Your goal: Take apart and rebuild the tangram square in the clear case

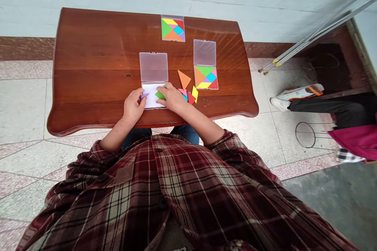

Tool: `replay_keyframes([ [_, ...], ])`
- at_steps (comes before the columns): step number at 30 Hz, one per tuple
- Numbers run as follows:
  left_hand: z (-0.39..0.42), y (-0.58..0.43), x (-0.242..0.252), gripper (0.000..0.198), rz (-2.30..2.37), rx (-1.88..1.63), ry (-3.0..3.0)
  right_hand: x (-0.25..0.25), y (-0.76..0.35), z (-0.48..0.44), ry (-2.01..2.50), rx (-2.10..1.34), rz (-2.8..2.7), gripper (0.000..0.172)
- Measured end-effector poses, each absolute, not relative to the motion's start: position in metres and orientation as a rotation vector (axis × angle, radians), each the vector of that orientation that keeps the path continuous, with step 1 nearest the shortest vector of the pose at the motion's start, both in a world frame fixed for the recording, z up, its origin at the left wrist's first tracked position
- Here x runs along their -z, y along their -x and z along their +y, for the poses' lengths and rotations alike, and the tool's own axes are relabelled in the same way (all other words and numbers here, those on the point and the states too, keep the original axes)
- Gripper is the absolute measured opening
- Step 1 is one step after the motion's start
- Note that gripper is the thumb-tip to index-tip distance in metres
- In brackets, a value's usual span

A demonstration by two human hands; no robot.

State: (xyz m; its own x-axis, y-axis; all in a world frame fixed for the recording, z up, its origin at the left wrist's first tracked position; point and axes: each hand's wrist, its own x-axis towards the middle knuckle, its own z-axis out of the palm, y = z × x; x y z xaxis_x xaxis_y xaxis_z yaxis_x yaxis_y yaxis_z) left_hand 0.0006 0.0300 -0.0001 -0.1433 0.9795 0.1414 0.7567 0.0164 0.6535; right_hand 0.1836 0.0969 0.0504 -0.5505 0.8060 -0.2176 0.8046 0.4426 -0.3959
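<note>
Green tangram piece (160, 95) partly hidden under right hand (171, 99); purple piece (144, 95) partly behind left hand (133, 106).

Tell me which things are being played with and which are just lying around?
Being used: left hand holding a small purple tangram piece; right hand on a green tangram triangle; white card in an open clear plastic case; loose orange triangle; loose red and yellow pieces.

Just lying about: two filled tangram cases; white sneaker on the floor.
</note>
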Motion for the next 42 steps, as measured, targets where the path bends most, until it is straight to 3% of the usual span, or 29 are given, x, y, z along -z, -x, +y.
replay_keyframes([
  [4, 0.030, 0.000, 0.000, 0.030, 1.948, -0.873, -1.771, -0.047, -0.185, 0.101, 1.538, -0.761, -2.679, 0.037],
  [13, 0.031, 0.004, 0.009, 0.028, 1.883, -1.003, -1.730, -0.046, -0.198, 0.105, 1.511, -0.796, -2.506, 0.044],
  [20, 0.034, 0.010, 0.024, 0.020, 1.714, -1.376, -1.563, -0.034, -0.226, 0.095, 1.405, -0.833, -2.206, 0.028],
  [26, 0.037, 0.012, 0.025, 0.017, 1.643, -1.454, -1.420, -0.019, -0.260, 0.077, 1.317, -0.847, -2.015, 0.021],
  [34, 0.041, 0.008, 0.007, 0.013, 1.682, -1.497, -1.108, -0.012, -0.318, 0.090, 1.654, -0.624, -1.814, 0.023],
  [42, 0.046, 0.010, 0.010, 0.011, 1.711, -1.522, -0.983, -0.015, -0.298, 0.102, 1.660, -0.704, -1.856, 0.028],
])
